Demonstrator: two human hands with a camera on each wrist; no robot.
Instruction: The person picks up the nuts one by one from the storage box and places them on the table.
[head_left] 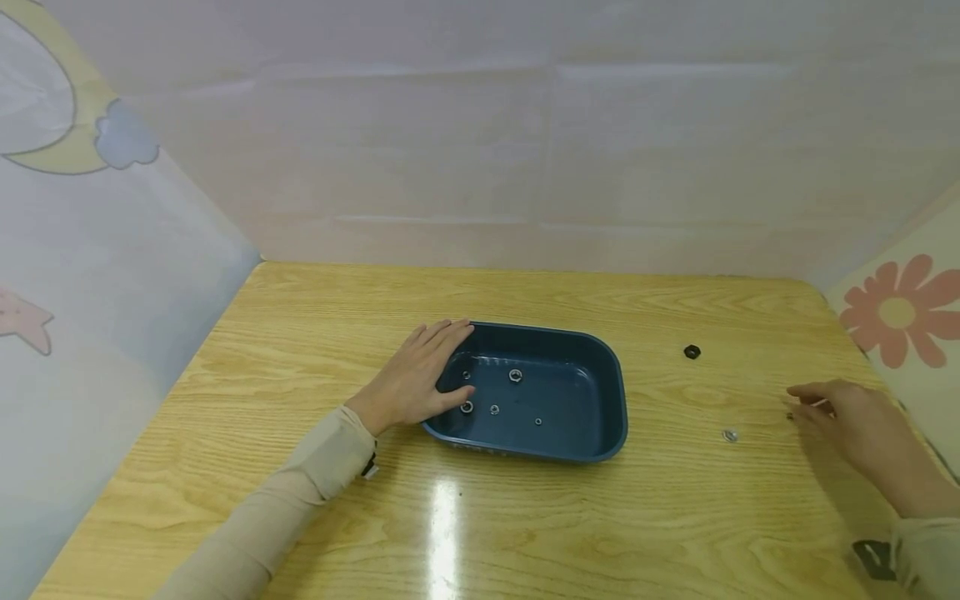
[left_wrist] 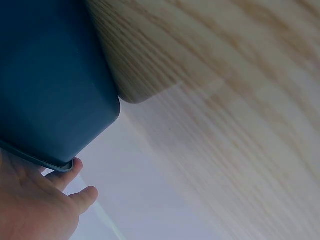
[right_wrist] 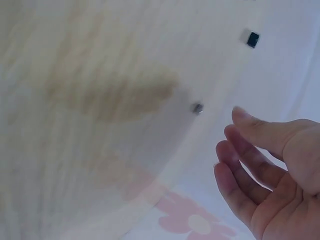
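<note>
Mid-frame, left hand [head_left: 411, 379] touches blue oblong tray [head_left: 558, 392], fingers straight; only head view shows its silver nuts [head_left: 515, 377]. Right hand [head_left: 862, 429], far right, fingers relaxed.

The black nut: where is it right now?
In the head view, the black nut lies on the wooden table, right of the blue tray. A small silver piece lies closer to the camera, and the right hand is farther right.

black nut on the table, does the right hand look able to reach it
Probably yes: nothing visible stands between the right hand and the black nut; the tray sits farther left.
</note>
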